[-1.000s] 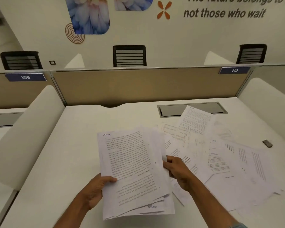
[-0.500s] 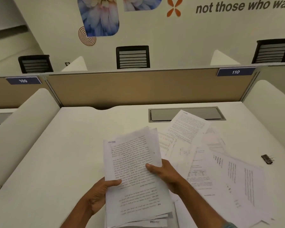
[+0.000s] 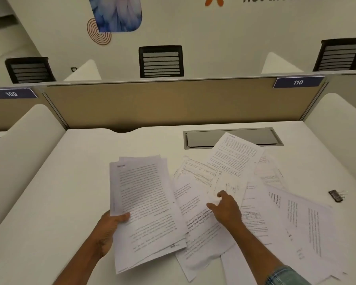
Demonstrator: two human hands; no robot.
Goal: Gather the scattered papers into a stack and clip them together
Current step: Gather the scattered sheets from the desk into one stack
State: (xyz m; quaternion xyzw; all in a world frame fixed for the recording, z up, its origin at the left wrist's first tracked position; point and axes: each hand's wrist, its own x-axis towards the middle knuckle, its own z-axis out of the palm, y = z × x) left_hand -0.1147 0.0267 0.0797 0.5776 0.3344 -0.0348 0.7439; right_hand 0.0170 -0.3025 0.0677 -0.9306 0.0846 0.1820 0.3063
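My left hand (image 3: 111, 225) grips the left edge of a gathered stack of printed papers (image 3: 146, 206), thumb on top, holding it just above the white desk (image 3: 56, 192). To its right, several loose printed sheets (image 3: 234, 161) lie scattered and overlapping across the desk. My right hand (image 3: 226, 208) reaches over these loose sheets with fingers loosely bent, its fingertips touching a sheet near the middle of the spread. A small black binder clip (image 3: 335, 195) lies on the desk at the far right, apart from both hands.
A grey cable hatch (image 3: 255, 136) is set into the desk at the back, partly covered by a sheet. A tan partition (image 3: 152, 103) closes the far edge, white side dividers (image 3: 23, 153) flank the desk, and black chairs (image 3: 161, 61) stand beyond.
My right hand has let go of the stack and moved right onto the scattered sheets. My left hand alone holds the stack now.
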